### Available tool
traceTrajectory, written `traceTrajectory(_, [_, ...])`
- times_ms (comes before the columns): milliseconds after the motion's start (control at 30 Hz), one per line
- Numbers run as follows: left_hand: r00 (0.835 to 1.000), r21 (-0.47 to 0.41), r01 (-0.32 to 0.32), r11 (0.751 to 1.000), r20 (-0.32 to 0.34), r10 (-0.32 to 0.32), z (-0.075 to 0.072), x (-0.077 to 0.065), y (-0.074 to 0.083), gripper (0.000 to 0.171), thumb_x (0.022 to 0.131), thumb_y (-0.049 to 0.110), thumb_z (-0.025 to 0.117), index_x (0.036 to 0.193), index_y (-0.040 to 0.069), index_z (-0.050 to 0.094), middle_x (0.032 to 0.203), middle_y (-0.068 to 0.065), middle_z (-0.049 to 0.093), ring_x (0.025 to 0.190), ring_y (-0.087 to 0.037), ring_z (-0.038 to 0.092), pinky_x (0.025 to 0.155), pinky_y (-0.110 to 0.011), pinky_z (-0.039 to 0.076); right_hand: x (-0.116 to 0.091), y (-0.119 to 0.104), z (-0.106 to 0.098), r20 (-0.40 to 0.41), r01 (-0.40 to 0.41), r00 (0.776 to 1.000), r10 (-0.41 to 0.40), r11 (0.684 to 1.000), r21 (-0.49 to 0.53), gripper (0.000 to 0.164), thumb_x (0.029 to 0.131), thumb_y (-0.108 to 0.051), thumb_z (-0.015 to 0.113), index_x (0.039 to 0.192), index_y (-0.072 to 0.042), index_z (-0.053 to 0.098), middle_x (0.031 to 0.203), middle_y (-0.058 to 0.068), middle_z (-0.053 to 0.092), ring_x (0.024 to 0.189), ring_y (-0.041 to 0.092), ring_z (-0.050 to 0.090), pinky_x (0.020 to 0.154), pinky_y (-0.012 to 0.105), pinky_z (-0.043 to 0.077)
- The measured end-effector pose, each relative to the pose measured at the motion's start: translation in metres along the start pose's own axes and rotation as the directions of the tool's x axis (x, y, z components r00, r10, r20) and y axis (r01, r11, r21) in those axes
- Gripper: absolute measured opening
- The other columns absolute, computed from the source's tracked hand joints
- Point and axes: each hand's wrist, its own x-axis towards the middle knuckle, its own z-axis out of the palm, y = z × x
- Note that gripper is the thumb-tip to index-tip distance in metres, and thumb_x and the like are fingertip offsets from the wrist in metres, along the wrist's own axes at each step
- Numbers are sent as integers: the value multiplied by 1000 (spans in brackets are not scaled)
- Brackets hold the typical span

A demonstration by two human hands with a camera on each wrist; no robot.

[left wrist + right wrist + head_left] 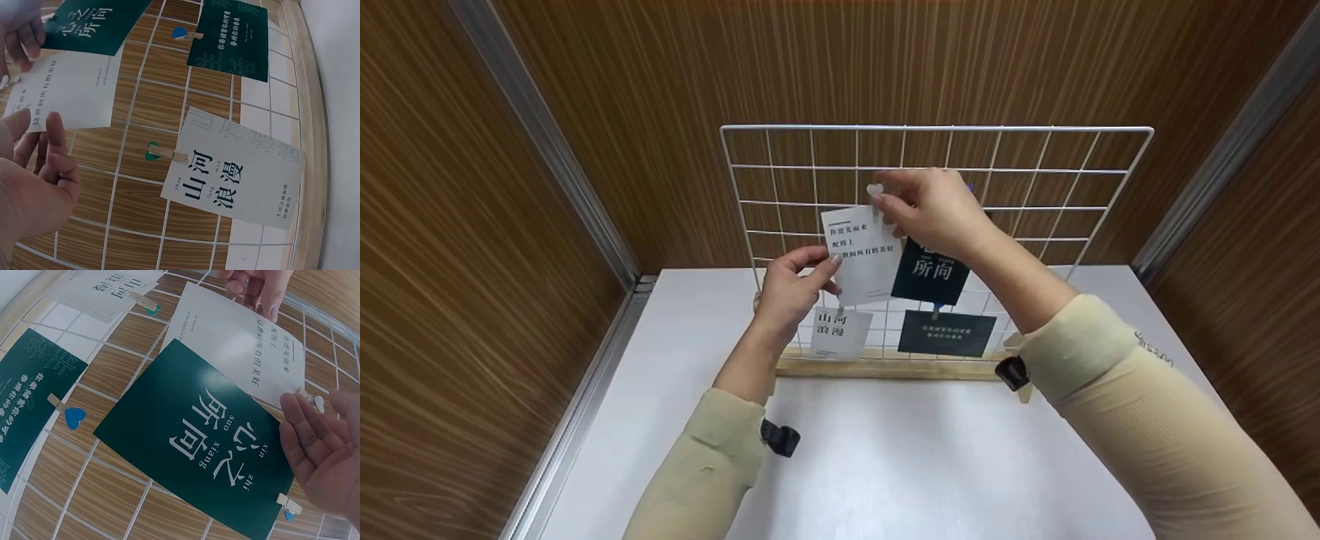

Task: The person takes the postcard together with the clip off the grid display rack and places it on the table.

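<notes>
A white card (864, 270) with dark printed characters is held upright against the white wire grid (952, 129). My left hand (789, 291) pinches the card's left edge, with the thumb on its printed face. At its top edge, my right hand (943, 211) pinches a small wooden clothespin (306, 396) with a white heart (874, 190). Whether that clothespin grips the wire cannot be seen. Just right of the white card hangs a dark green card (930, 271), overlapping it in the right wrist view and clipped by a clothespin (289, 503) with a blue heart.
Lower on the grid, a smaller white card (236, 174) hangs from a green-heart clothespin (164, 152). Beside it is a smaller green card (946, 334) with a blue-heart clothespin (66, 412). The grid stands in a wooden base (885, 368) on a white table (885, 465), before wood-grain panels (840, 60).
</notes>
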Motion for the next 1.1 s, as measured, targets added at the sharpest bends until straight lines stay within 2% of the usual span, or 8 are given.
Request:
traceTrajectory(267, [998,-134,56,989,26,-53,1,-1,-2,18,106,17,69,121,10,75,110,-9,76,86,-23,78,67,-27,47,3,1,6,16,-61,998,60,992,107,42,110,-27,63,148,-9,62,101,10,77,86,21,76,76,34,64])
traceTrajectory(400, [997,-157,80,984,22,-77,2,0,-3,17,105,18,70,119,11,75,108,-9,76,87,-23,79,67,-27,48,5,1,8,6,-80,997,81,979,185,39,110,-26,63,145,-9,65,98,10,76,84,22,76,75,32,64])
traceTrajectory(633, [996,-169,92,981,12,-91,1,0,-4,17,106,18,69,120,11,75,109,-9,75,87,-24,79,68,-28,48,8,2,15,-50,-49,997,65,960,276,31,109,-21,63,136,-7,72,93,13,75,79,22,75,72,30,63])
traceTrajectory(900, [996,-177,91,980,15,-90,1,0,-5,16,105,18,70,119,12,76,111,-9,75,88,-24,78,69,-28,48,7,5,19,-85,-36,994,68,941,337,27,109,-18,63,131,-8,75,96,12,76,79,22,75,71,29,63])
traceTrajectory(1100, [996,-173,92,981,5,-92,1,1,-7,15,105,18,71,117,12,76,110,-10,76,86,-23,78,68,-28,48,6,6,20,-103,-38,992,75,945,325,26,108,-19,64,128,-9,77,100,11,76,80,21,74,71,27,62])
